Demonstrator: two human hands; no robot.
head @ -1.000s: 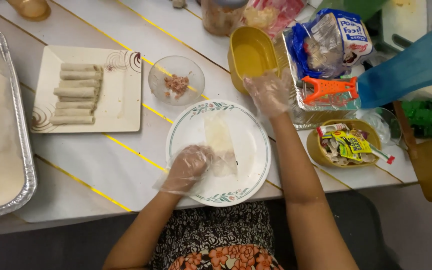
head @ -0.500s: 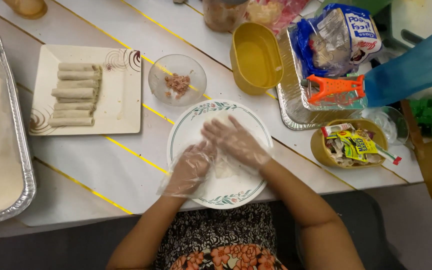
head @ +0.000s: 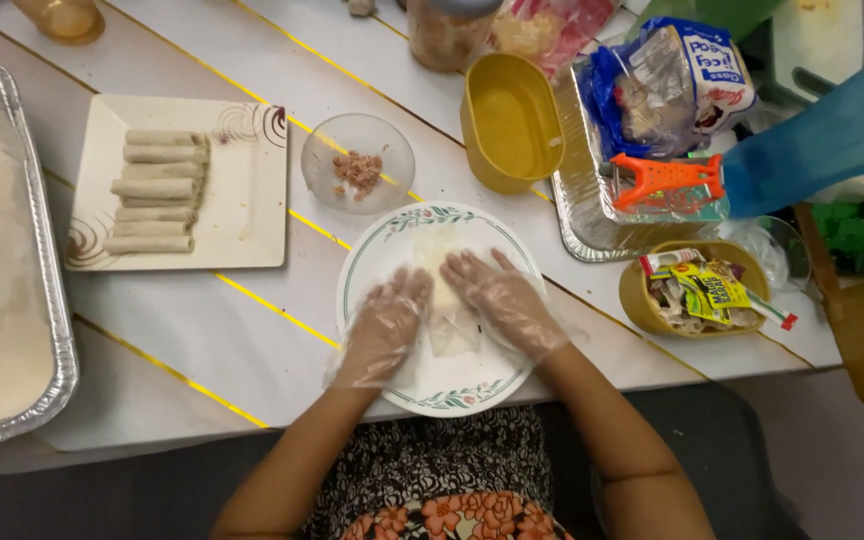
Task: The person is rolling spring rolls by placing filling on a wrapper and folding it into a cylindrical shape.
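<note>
While both gloved hands, left hand (head: 384, 325) and right hand (head: 504, 300), press flat and open on the wrapper (head: 449, 290), white planks (head: 252, 310) bear the plate (head: 432, 385).

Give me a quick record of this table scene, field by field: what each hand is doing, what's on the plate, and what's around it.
left hand: gloved, flat on the wrapper
right hand: gloved, flat on the wrapper
wrapper: thin pale sheet on the round plate
square plate: holds finished rolls
glass bowl: a little filling
yellow container: beyond the round plate
foil tray: far left
</note>
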